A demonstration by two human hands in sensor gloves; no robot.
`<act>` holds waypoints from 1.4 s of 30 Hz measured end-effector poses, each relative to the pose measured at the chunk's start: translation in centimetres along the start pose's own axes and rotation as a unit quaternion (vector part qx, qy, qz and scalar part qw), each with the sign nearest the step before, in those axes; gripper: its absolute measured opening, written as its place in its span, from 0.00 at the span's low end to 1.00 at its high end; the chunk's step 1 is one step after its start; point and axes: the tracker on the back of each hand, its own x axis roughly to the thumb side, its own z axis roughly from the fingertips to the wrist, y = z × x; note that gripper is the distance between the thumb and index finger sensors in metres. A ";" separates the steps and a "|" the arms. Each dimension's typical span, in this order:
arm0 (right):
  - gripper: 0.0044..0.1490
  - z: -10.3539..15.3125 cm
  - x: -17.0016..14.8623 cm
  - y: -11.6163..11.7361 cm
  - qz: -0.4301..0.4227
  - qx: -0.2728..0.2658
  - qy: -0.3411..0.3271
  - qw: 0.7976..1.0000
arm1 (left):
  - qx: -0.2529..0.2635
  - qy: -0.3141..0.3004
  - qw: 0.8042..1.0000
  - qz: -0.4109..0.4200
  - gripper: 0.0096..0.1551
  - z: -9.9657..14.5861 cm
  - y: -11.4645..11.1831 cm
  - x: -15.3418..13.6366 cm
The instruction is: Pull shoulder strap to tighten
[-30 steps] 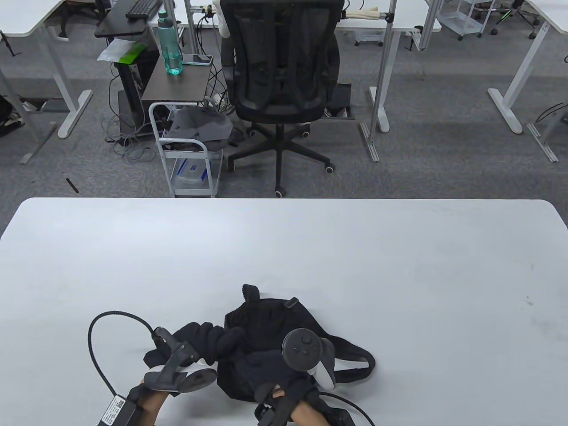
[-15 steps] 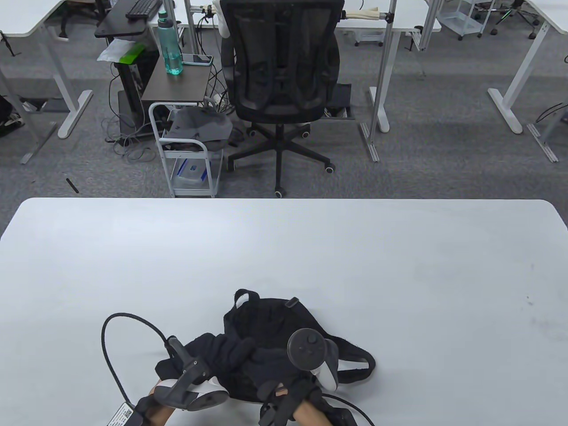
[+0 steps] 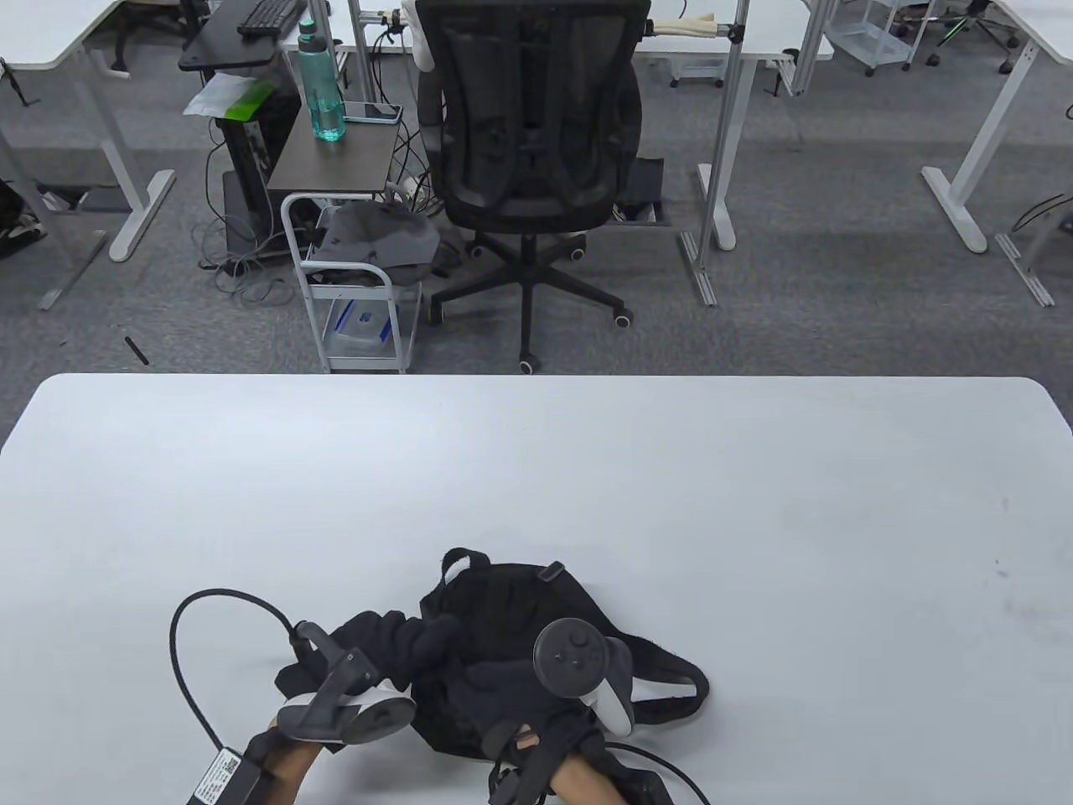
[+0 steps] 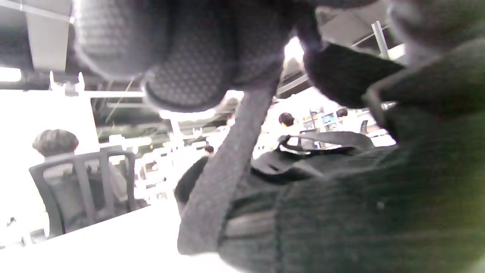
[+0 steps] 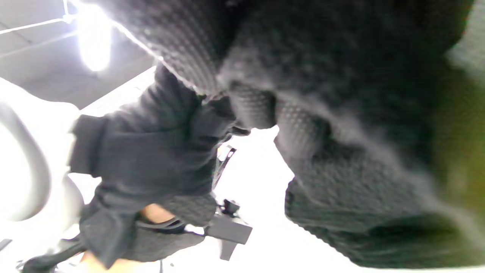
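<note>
A black backpack lies on the white table near its front edge, with a shoulder strap loop at its right. My left hand is at the bag's left side. In the left wrist view its fingertips pinch a grey webbing strap that runs taut down to the bag. My right hand rests on the bag's near part under its tracker. In the right wrist view its fingers curl into black fabric, close to the left hand.
A black cable loops on the table left of my left hand. A black office chair and a white cart stand on the floor beyond the table's far edge.
My left hand went right toward the bag, then drew back left with the strap. The bag's top handle loop shifted a little. The right hand stayed on the bag.
</note>
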 end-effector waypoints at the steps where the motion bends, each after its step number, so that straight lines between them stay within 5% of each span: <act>1: 0.32 0.0 -0.1 -0.1 -0.002 0.004 0.000 1.000 | 0.001 -0.011 1.000 0.004 0.37 -0.1 0.2 0.3; 8: 0.26 0.2 -0.1 -0.4 -0.033 -0.030 -0.015 0.999 | 0.019 -0.037 0.999 0.025 0.38 -0.5 1.0 2.4; 21: 0.25 -0.1 0.4 0.1 0.000 -0.006 -0.017 1.000 | -0.038 0.034 0.997 0.050 0.38 0.1 -1.4 -2.0; 30: 0.35 0.0 -0.2 -0.3 -0.014 -0.019 -0.008 1.000 | 0.009 -0.012 0.999 0.038 0.37 -0.4 0.9 1.2; 34: 0.29 0.3 -0.2 -0.5 -0.078 -0.034 -0.014 0.996 | 0.022 -0.003 0.996 0.091 0.38 -0.4 1.5 1.8; 42: 0.26 0.2 0.8 -0.3 -0.016 -0.047 -0.031 0.998 | 0.001 0.014 0.995 0.100 0.38 -0.5 0.0 0.0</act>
